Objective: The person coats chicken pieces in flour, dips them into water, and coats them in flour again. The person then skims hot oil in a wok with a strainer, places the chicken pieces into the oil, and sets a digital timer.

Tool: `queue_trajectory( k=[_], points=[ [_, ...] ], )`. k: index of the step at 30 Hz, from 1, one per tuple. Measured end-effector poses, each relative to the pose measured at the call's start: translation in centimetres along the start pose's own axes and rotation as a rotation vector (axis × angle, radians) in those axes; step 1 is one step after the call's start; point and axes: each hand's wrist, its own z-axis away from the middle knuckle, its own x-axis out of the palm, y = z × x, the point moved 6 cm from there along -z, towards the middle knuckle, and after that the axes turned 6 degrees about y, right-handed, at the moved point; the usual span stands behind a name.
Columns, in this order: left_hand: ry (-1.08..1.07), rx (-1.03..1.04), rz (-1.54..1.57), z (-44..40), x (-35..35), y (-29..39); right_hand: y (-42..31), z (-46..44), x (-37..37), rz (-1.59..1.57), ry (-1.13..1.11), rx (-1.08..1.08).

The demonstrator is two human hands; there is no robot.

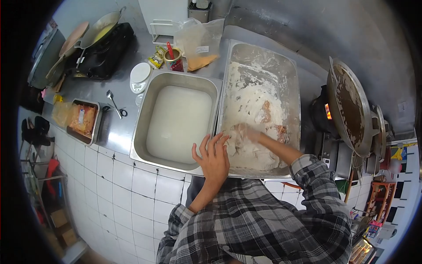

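Loosely splayed left grip (214,159) by basin (145,119)

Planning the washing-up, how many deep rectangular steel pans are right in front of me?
2: the left pan holds cloudy liquid, the right pan holds white powder. None appears hidden.

I'd call this a working kitchen — my remote view shows a big wok (362,94) by a lit burner (328,111), a pan (91,37) on a black stove (105,57), a metal counter (118,83) with a small scale (140,72) — plus a deep tray (225,79) of white powder (246,97).
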Motion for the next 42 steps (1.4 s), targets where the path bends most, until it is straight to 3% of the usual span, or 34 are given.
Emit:
queue_trajectory(
  k=[1,3,6,7,9,15,23,28,37,42],
  points=[
    [-0.001,0.001,0.003,0.0,0.0,0.0,-0.4,0.2,-1.9,0.026,-0.030,0.028],
    [0.010,-0.004,0.000,0.0,0.0,0.0,-2.4,3.8,-6.1,-0.348,-0.028,0.061],
    [0.017,-0.002,-0.003,-0.1,0.1,-0.1,-1.1,8.3,-11.8,-1.135,0.149,0.399],
    [0.017,0.001,-0.003,0.0,0.2,0.0,0.0,9.3,-13.2,-1.094,0.192,0.235],
    [0.016,0.001,-0.008,0.0,0.1,0.0,1.7,10.6,-15.6,-1.000,0.308,0.116],
    [0.022,-0.004,-0.002,0.0,0.0,0.0,5.8,8.9,-15.1,-0.624,0.585,0.131],
    [0.024,-0.017,0.004,-0.1,0.0,-0.1,5.6,2.1,-13.1,0.029,0.742,0.124],
    [0.026,-0.017,0.002,0.1,0.0,-0.2,5.7,4.1,-13.9,0.201,0.716,0.172],
    [0.027,-0.006,0.029,0.1,0.1,-0.2,0.2,3.3,-5.9,0.465,0.593,0.045],
    [0.026,-0.001,0.034,0.0,-0.1,-0.1,-0.1,2.2,-4.9,0.359,0.549,0.061]
  ],
)
